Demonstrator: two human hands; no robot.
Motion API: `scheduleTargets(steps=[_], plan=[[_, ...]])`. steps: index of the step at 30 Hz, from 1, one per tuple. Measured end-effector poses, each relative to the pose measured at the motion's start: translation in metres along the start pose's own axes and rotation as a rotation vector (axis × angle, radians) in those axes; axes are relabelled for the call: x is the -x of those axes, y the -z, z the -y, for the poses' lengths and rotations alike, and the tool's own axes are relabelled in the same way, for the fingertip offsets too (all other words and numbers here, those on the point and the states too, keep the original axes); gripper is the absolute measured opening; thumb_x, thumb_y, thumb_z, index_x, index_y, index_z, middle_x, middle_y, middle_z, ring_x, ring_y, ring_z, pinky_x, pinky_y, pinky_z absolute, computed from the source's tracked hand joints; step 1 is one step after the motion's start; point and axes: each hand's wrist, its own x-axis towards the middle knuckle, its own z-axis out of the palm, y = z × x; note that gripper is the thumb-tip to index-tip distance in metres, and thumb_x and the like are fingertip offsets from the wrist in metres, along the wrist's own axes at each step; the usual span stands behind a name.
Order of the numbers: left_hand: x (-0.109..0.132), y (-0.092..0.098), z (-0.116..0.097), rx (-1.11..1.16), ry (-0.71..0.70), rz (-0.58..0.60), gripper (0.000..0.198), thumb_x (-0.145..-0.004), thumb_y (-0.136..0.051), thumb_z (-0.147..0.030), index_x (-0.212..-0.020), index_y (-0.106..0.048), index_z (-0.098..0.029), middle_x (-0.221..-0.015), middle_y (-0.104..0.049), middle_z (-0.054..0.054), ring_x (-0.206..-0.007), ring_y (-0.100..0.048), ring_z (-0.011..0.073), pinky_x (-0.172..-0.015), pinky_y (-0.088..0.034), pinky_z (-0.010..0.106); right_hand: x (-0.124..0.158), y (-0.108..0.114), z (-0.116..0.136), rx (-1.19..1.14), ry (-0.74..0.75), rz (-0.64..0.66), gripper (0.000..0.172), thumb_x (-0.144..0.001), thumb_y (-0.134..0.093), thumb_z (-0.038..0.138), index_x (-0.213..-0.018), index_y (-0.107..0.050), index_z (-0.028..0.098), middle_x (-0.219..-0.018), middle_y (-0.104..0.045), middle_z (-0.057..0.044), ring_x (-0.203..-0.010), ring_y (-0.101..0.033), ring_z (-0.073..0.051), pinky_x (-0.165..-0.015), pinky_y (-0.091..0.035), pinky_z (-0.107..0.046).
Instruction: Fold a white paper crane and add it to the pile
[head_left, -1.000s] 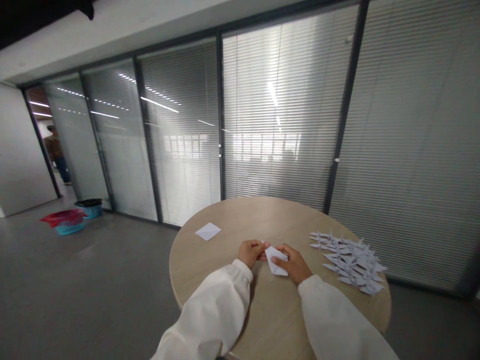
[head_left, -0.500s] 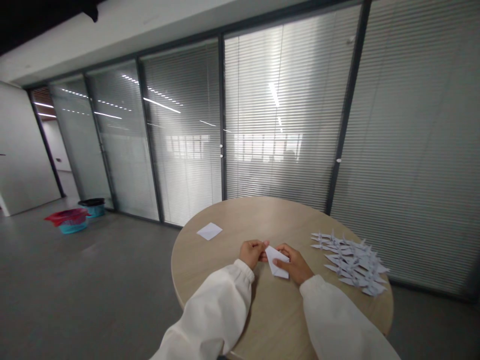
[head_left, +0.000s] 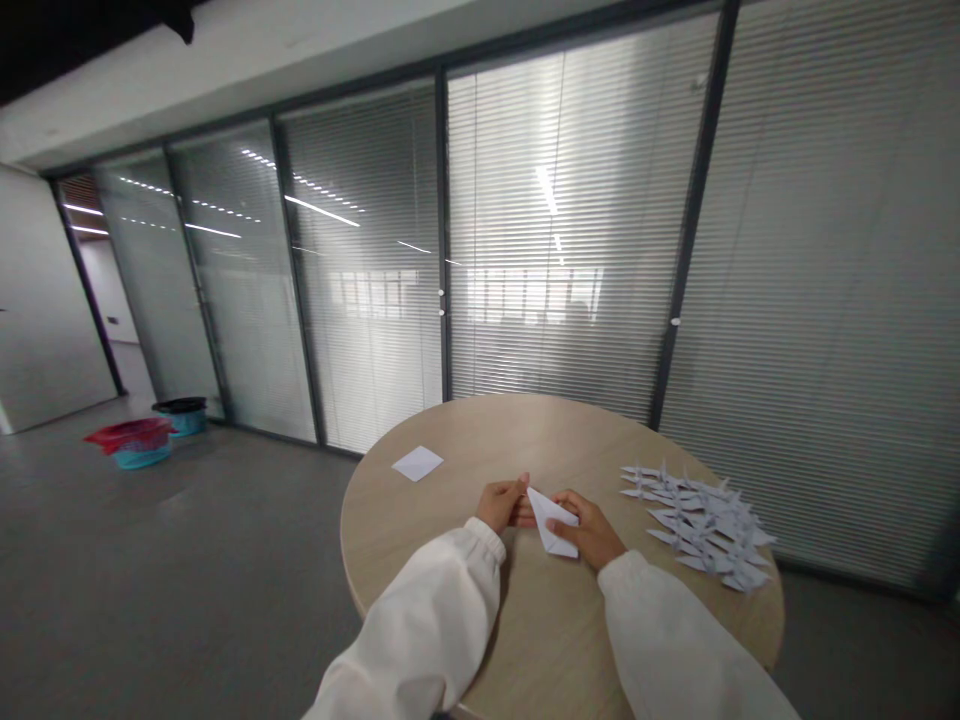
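1. Hands: two, both bare and close together over the table. The left hand (head_left: 499, 505) has its fingers curled narrow, their tips pinching the paper's left edge. The right hand (head_left: 592, 530) is also narrow, with its thumb and fingers closing on the paper's right side. Each cuff gathers into a soft, puffy white sleeve (head_left: 675, 640).
2. Paper: one white piece (head_left: 551, 525), creased into a crisp, pointed kite shape. It sits between the hands, just above the tabletop, with its sharp tip rising beside the left thumb and its lower point aimed toward the person.
3. Table: one round top of pale wood-grain laminate (head_left: 390, 520), with a smooth, curved edge. There is open room on the left of the hands and toward the far rim — less on the right, where the pile begins.
4. Sheet: one flat, uncreased white square (head_left: 417, 463), lying alone near the far left rim, well apart from the hands.
5. Cranes: a loose pile of white origami cranes (head_left: 697, 525) near the right rim, just beyond the right hand. Their thin, spiky wings overlap too much for an exact count, but there are well over ten.
6. Around: two plastic tubs (head_left: 135, 440) stand on the grey floor (head_left: 225, 570), far left of the table. Behind the table runs a glass wall with fine horizontal blinds (head_left: 555, 250).
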Motion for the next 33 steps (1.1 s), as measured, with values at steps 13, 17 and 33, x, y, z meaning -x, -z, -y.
scheduleTargets(steps=[13,17,33], plan=[[-0.0014,0.0025,0.0003,-0.032,-0.004,-0.003,0.043,-0.055,-0.062,-0.048,-0.075,-0.062,-0.010,-0.058,-0.062,0.005,-0.050,-0.058,0.0150,-0.053,-0.048,0.029,-0.0002,0.0027,-0.0033,0.062,0.047,0.011,0.029,-0.063,-0.059,0.029,-0.088,-0.048,0.018,-0.076,-0.060,0.000,-0.066,-0.055,-0.016,-0.057,-0.042,-0.025],[0.0009,0.0035,-0.0025,-0.009,-0.029,0.095,0.047,-0.057,-0.061,-0.046,-0.093,-0.059,-0.015,-0.073,-0.063,0.005,-0.057,-0.061,0.0165,-0.056,-0.049,0.029,-0.0012,0.0067,-0.0044,0.067,0.075,-0.011,0.031,-0.064,-0.058,0.030,-0.090,-0.048,0.018,-0.077,-0.059,-0.001,-0.066,-0.055,-0.016,-0.059,-0.042,-0.025],[-0.0019,0.0023,-0.0001,0.048,-0.155,0.045,0.039,-0.053,-0.066,-0.041,-0.076,-0.060,-0.010,-0.062,-0.064,0.003,-0.054,-0.060,0.0160,-0.056,-0.050,0.031,-0.0034,0.0078,-0.0034,0.110,0.061,-0.102,0.033,-0.063,-0.059,0.037,-0.088,-0.052,0.016,-0.073,-0.058,-0.001,-0.066,-0.053,-0.016,-0.057,-0.041,-0.024]])
